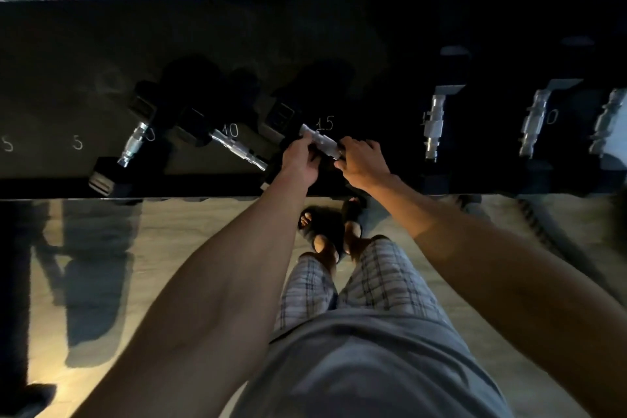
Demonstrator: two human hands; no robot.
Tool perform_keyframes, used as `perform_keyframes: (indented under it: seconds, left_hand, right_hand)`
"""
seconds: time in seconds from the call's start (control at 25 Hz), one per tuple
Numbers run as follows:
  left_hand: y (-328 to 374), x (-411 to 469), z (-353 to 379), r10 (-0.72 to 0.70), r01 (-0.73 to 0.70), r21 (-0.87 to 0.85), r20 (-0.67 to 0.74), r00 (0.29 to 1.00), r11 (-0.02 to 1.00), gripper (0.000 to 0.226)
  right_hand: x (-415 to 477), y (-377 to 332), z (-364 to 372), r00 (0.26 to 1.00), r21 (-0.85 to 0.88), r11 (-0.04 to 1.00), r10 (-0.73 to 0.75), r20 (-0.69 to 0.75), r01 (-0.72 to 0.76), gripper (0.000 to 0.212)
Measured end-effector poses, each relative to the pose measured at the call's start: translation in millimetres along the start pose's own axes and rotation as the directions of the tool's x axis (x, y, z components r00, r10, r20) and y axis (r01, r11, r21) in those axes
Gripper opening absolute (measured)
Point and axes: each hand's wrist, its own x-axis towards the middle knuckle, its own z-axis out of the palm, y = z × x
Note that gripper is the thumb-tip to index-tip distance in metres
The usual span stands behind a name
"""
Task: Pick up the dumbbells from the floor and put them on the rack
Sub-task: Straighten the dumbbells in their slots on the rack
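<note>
Rack: the black rack [68, 54] spans the view, with 5, 10 and 15 chalked along its front half.
Slanted pair: the outer dumbbell [133, 146] and the 10 dumbbell [237, 150] lie askew left of centre. The outer one's near head overhangs the front edge.
Left grip: the left grip [300, 159] curls its fingers and thumb round the far part of the held handle.
Task thing: the held dumbbell [322, 142] slants across the rack's front half just below the chalked 15. Its chrome handle shows between the two grips. Whether it rests on the rack cannot be told.
Right grip: the right grip [363, 163] wraps the handle's near end, just beside the left one.
Right end: three racked dumbbells [432, 125] lie straight, front to back.
Floor: the pale floor [169, 248] shows below the front edge, with sandalled feet [325, 231] there.
</note>
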Motion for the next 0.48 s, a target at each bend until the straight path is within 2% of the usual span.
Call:
perform_keyframes:
  seconds: [0.12,0.24,0.36,0.48]
  left_hand:
    - [3,8,-3,-0.032,0.032,-0.033,0.007,0.999,0.999,0.037]
    - [4,12,2,-0.012,0.011,-0.026,-0.039,0.999,1.000,0.038]
    - [5,14,7,-0.005,0.010,0.069,-0.078,0.997,0.998,0.039]
    - [15,11,16,0.029,-0.012,0.183,-0.089,0.996,0.983,0.028]
  right_hand:
    - [3,-8,5,1.000,-0.111,0.994,0.011,-0.021,-0.013,0.030]
    - [9,-12,3,0.999,-0.116,0.992,0.046,0.004,-0.045,0.029]
    - [9,-13,5,0.997,-0.103,0.992,0.073,-0.027,-0.076,0.033]
    - [10,-19,6,0.992,-0.021,0.992,0.122,-0.036,-0.122,0.035]
